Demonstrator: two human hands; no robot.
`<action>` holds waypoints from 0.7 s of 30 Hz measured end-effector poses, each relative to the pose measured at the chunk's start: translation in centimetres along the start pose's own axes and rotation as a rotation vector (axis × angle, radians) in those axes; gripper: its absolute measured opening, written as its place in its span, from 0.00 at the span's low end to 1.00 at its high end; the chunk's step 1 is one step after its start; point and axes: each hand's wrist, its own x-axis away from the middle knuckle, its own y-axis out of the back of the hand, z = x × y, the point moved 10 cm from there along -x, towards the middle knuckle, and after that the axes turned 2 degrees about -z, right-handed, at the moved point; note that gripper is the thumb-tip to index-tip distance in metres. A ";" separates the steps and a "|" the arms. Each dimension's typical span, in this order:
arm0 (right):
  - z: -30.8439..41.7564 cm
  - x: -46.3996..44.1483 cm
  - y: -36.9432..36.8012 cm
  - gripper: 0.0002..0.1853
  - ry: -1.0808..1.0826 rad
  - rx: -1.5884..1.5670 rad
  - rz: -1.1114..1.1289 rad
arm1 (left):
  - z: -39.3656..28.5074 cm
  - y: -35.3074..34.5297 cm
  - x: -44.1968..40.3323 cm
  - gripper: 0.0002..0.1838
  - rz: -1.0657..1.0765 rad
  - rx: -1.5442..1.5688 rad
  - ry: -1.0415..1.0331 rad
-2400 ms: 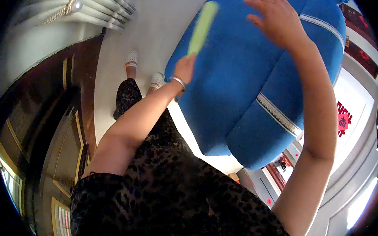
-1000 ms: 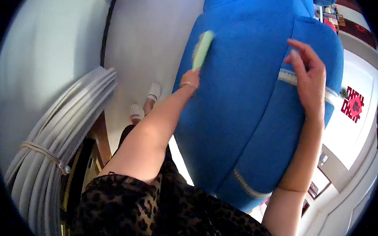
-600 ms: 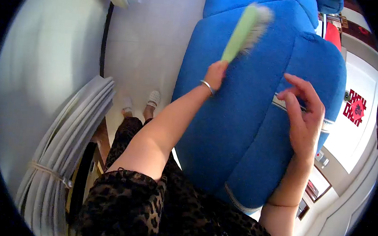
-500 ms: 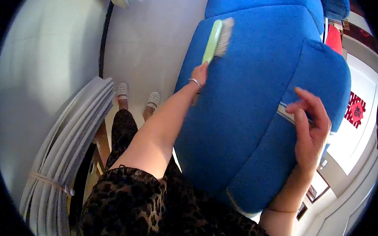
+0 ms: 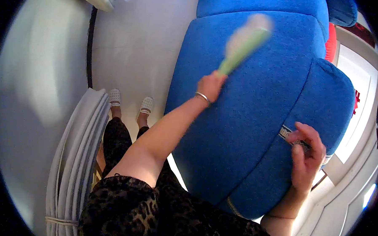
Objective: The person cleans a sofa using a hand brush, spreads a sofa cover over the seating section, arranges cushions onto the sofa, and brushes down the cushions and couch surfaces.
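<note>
My left hand (image 5: pixel 211 86), wearing a silver bangle on the wrist, is closed round the handle of a pale green brush (image 5: pixel 244 51). The brush is blurred by motion; its light bristles face up and left, over the seat of a blue sofa (image 5: pixel 248 120). At the right, my right hand (image 5: pixel 308 159) hovers by or rests on the sofa's arm, beside a patterned trim band (image 5: pixel 286 133). Its fingers are loosely bent, thumb apart, holding nothing. Whether it touches the fabric I cannot tell.
A bundle of pale folded panels (image 5: pixel 75 163), tied with a cord, stands at the left. My feet in white slippers (image 5: pixel 145 105) are on the light floor (image 5: pixel 133 52). Behind the sofa are a red cushion (image 5: pixel 330 44) and a white door (image 5: pixel 354 95).
The brush has swung right across the seat, and its bristles have turned from the right side to the left. My right hand sits slightly lower in view. The camera view has shifted a little.
</note>
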 end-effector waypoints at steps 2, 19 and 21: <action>1.2 -0.1 -1.3 0.17 0.137 0.153 0.071 | 6.8 0.9 -1.0 0.25 -0.063 -0.028 0.235; 3.3 -16.5 -2.3 0.16 0.266 0.513 0.252 | 11.1 1.3 -7.7 0.28 -0.051 0.072 0.279; 4.8 -16.4 -2.0 0.18 0.266 0.444 0.211 | 12.2 2.0 -9.8 0.28 -0.109 0.118 0.294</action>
